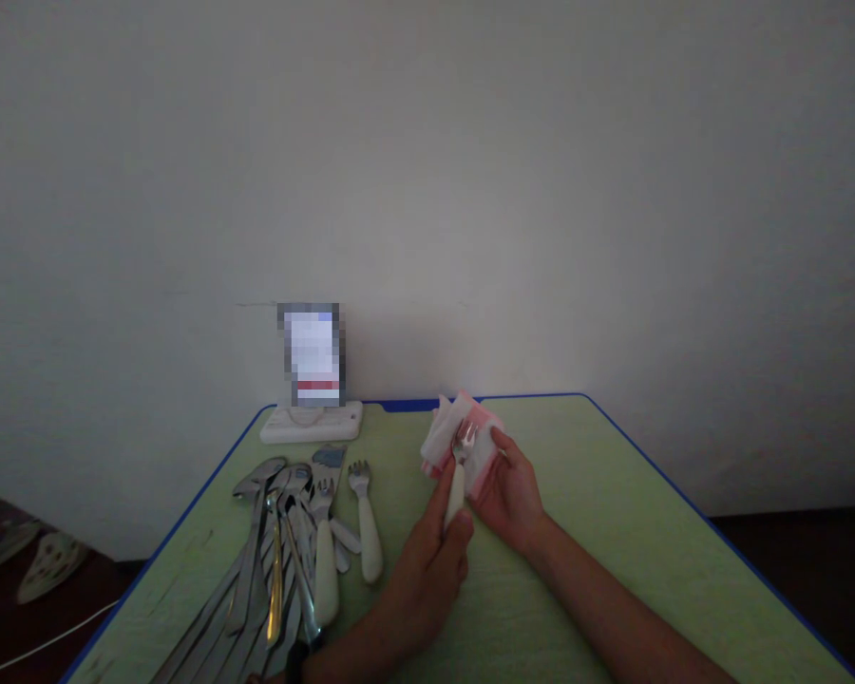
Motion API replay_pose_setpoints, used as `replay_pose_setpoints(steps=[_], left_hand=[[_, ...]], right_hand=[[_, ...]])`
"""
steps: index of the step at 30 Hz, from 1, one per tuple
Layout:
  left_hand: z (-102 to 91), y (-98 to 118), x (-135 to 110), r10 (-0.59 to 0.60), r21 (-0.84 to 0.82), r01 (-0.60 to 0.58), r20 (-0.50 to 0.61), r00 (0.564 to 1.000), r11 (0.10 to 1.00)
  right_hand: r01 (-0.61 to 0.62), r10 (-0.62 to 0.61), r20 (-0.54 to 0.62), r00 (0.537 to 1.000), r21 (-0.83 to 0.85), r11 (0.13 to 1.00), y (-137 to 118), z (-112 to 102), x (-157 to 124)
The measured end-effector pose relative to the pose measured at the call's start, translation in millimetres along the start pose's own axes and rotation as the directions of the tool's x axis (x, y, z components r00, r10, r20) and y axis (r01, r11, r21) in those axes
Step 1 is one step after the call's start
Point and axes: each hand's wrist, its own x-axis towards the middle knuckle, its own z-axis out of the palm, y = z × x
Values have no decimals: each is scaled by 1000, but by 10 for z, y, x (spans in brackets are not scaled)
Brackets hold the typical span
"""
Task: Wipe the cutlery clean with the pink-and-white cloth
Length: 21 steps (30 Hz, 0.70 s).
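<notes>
My left hand is closed around the white handle of a small fork, whose metal tines point up and away from me. My right hand grips a pink and white cloth bunched against the fork's tines. Both hands meet over the middle of the green table.
Several metal spoons and forks lie in a pile at the table's left, with a white-handled fork beside them. A phone on a white stand sits at the far edge by the wall. A white cable runs on the floor at left.
</notes>
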Motion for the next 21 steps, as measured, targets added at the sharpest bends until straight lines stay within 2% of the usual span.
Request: replay_pose_setpoints(steps=[4, 9, 14, 21], left_hand=[[23, 69, -14, -19, 10, 19, -31, 999, 1000], [24, 104, -27, -42, 43, 43, -27, 999, 998], [11, 44, -16, -13, 18, 14, -28, 1000, 1000], [13, 51, -17, -39, 10, 39, -14, 999, 999]], right_hand=[[13, -14, 16, 1000, 34, 999, -27, -22, -6], [90, -89, -25, 996, 60, 994, -35, -56, 44], [51, -52, -49, 997, -9, 999, 8, -69, 75], [38, -44, -37, 998, -151, 988, 44, -64, 42]])
